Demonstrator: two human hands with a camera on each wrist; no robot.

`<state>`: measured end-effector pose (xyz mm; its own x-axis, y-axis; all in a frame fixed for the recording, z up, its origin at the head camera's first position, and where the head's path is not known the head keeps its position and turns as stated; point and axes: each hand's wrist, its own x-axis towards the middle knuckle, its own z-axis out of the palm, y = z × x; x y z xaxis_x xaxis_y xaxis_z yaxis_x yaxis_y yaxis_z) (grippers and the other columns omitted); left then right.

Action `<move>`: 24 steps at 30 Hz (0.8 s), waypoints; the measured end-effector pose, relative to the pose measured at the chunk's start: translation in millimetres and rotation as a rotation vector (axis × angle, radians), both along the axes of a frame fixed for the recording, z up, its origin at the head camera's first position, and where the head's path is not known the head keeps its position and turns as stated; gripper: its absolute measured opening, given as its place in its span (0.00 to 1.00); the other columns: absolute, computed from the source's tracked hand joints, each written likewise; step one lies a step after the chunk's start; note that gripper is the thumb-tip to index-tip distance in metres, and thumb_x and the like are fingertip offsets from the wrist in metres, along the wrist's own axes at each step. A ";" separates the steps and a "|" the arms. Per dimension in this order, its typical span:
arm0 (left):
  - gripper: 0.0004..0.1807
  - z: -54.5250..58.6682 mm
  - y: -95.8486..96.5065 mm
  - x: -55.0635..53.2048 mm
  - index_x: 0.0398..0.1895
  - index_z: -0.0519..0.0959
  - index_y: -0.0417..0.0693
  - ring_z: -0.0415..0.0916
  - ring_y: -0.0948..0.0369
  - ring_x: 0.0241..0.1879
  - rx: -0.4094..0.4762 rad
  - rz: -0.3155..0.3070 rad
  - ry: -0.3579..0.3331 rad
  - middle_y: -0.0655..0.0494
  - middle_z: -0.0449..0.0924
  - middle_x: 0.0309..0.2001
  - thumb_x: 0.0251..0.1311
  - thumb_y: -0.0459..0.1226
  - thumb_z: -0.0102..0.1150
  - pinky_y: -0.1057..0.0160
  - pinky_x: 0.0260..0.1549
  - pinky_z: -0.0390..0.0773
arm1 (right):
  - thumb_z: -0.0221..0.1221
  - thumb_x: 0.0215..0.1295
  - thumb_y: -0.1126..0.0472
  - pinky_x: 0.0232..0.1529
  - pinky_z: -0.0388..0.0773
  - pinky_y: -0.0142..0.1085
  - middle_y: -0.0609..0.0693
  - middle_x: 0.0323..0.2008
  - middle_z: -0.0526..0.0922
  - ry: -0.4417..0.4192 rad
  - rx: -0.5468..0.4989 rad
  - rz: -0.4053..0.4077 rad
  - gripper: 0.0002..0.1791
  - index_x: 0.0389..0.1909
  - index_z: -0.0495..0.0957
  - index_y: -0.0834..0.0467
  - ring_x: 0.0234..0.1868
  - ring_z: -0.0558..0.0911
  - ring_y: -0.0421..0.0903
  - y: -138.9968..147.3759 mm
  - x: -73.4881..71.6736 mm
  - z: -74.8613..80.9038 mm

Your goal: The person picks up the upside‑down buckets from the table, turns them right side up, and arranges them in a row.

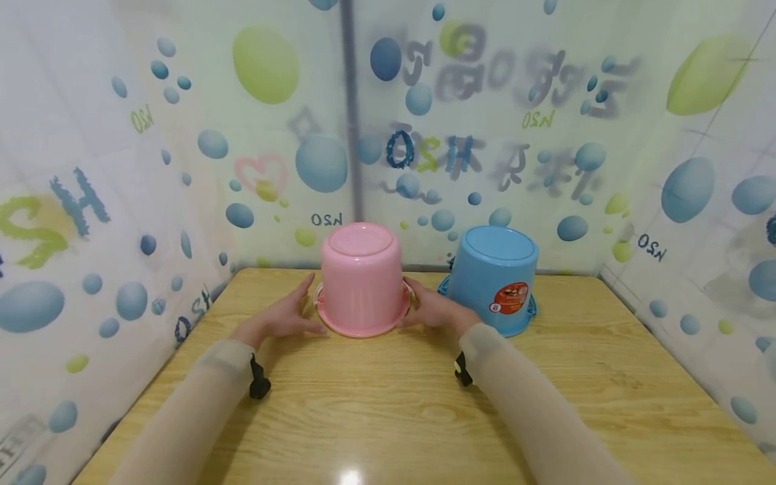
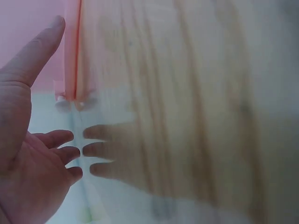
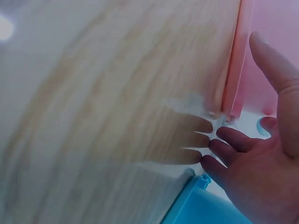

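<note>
A pink bucket (image 1: 362, 286) stands upside down on the wooden table, its rim on the tabletop. At its left side is my left hand (image 1: 285, 313), thumb and fingers spread apart beside the rim. My right hand (image 1: 438, 308) flanks the other side in the same way, between the pink bucket and a blue bucket (image 1: 485, 276). In the left wrist view the thumb (image 2: 39, 51) points up along the pink rim (image 2: 72, 46). The right wrist view shows the right thumb (image 3: 271, 60) over the pink wall, with the other fingers low near the table.
The blue bucket, also upside down, bears a red round label (image 1: 511, 298). A wooden table (image 1: 376, 417) runs up to the back wall (image 1: 291, 121), which is covered in printed dots and letters. Similar sheets stand at left and right. Each wrist wears a black strap (image 1: 259, 380).
</note>
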<state>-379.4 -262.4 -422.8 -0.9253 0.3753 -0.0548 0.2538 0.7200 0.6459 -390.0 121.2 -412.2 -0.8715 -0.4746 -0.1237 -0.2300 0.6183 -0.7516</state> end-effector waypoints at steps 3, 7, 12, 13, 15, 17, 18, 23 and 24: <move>0.80 -1.5 1.9 -3.1 0.91 0.25 0.50 0.44 0.28 0.86 0.004 -0.009 -0.015 0.29 0.34 0.89 0.59 0.53 0.84 0.31 0.85 0.47 | 0.78 0.66 0.49 0.88 0.49 0.65 0.55 0.90 0.50 0.007 0.009 0.007 0.66 0.92 0.40 0.41 0.89 0.54 0.61 -1.2 -3.3 -3.0; 0.79 -2.4 6.1 -5.1 0.91 0.24 0.56 0.40 0.29 0.87 0.021 -0.041 -0.005 0.31 0.33 0.89 0.59 0.50 0.84 0.30 0.85 0.44 | 0.78 0.66 0.49 0.87 0.54 0.63 0.57 0.89 0.56 0.033 0.078 -0.002 0.68 0.92 0.38 0.41 0.86 0.62 0.62 -3.5 -6.8 -6.3; 0.77 -4.3 11.4 -6.1 0.92 0.27 0.58 0.34 0.32 0.88 0.057 -0.079 0.009 0.34 0.33 0.90 0.60 0.46 0.84 0.28 0.85 0.40 | 0.77 0.67 0.45 0.88 0.53 0.63 0.58 0.88 0.57 0.066 0.152 -0.011 0.67 0.92 0.37 0.42 0.87 0.59 0.63 -5.4 -7.8 -7.7; 0.77 -4.7 12.2 -5.9 0.92 0.27 0.58 0.34 0.31 0.88 0.057 -0.079 0.011 0.34 0.33 0.90 0.60 0.45 0.84 0.28 0.84 0.40 | 0.77 0.67 0.45 0.88 0.53 0.63 0.58 0.88 0.57 0.071 0.158 -0.010 0.67 0.92 0.37 0.43 0.87 0.60 0.63 -5.9 -7.3 -7.5; 0.77 -6.5 13.4 -5.6 0.92 0.28 0.58 0.35 0.32 0.88 0.052 -0.065 0.017 0.34 0.34 0.90 0.60 0.45 0.84 0.29 0.85 0.41 | 0.77 0.68 0.44 0.87 0.54 0.62 0.59 0.88 0.58 0.085 0.172 -0.009 0.67 0.92 0.38 0.44 0.87 0.61 0.63 -6.8 -6.3 -6.9; 0.77 -8.1 14.9 -5.3 0.92 0.28 0.57 0.36 0.32 0.88 0.054 -0.057 0.031 0.33 0.36 0.90 0.59 0.45 0.85 0.30 0.85 0.42 | 0.76 0.68 0.44 0.87 0.56 0.61 0.59 0.87 0.59 0.100 0.186 -0.007 0.67 0.92 0.37 0.45 0.86 0.63 0.63 -7.9 -5.5 -6.5; 0.77 -8.4 15.7 -4.9 0.92 0.28 0.57 0.37 0.32 0.88 0.050 -0.054 0.039 0.33 0.36 0.90 0.59 0.46 0.85 0.29 0.85 0.43 | 0.76 0.68 0.44 0.87 0.57 0.61 0.59 0.87 0.60 0.106 0.188 -0.007 0.67 0.92 0.38 0.45 0.86 0.64 0.63 -8.6 -5.0 -6.1; 0.76 -8.2 17.6 -3.6 0.92 0.29 0.54 0.39 0.32 0.88 0.048 -0.046 0.069 0.32 0.39 0.90 0.60 0.46 0.84 0.30 0.85 0.44 | 0.76 0.69 0.45 0.87 0.59 0.59 0.59 0.87 0.59 0.128 0.206 -0.012 0.66 0.92 0.37 0.47 0.85 0.65 0.62 -11.7 -4.2 -4.5; 0.76 -7.7 17.3 -3.3 0.92 0.29 0.54 0.39 0.32 0.88 0.052 -0.047 0.075 0.32 0.39 0.89 0.59 0.46 0.84 0.30 0.85 0.44 | 0.76 0.69 0.45 0.87 0.58 0.58 0.58 0.88 0.59 0.129 0.207 -0.013 0.66 0.92 0.37 0.47 0.86 0.64 0.62 -11.9 -4.0 -3.9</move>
<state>-382.7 -245.1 -430.5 -0.9074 0.4188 0.0346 0.3354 0.6721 0.6602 -394.1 109.2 -416.1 -0.8921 -0.4395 -0.1049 -0.3069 0.7597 -0.5733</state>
